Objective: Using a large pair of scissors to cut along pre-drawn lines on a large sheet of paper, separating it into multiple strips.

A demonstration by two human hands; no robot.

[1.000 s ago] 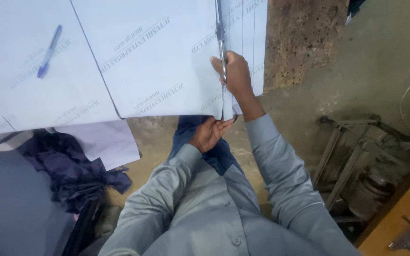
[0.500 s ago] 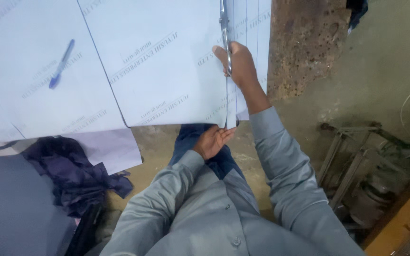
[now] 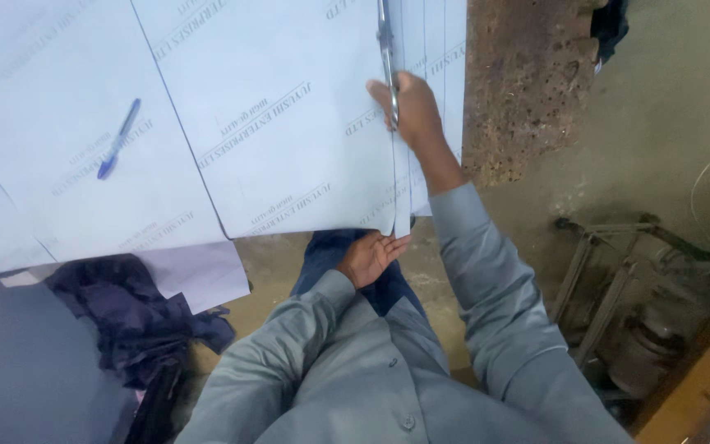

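The right hand (image 3: 411, 111) curls its fingers around the handles of slim metal scissors (image 3: 387, 57), whose blades lie along a straight cut in the large pale sheet (image 3: 289, 123), a smooth, flat, paper-like material printed with faint repeating text. The left hand (image 3: 371, 256) sits at the sheet's near edge, palm up, fingers loosely spread, fingertips touching the narrow cut strip (image 3: 403, 201) hanging there. A blue pen (image 3: 118, 140) lies on the sheet well left of the scissors. Crumpled dark cloth (image 3: 137, 316) lies below the sheet's left edge. A rough, pitted brown block (image 3: 527, 82) stands just right of the sheet
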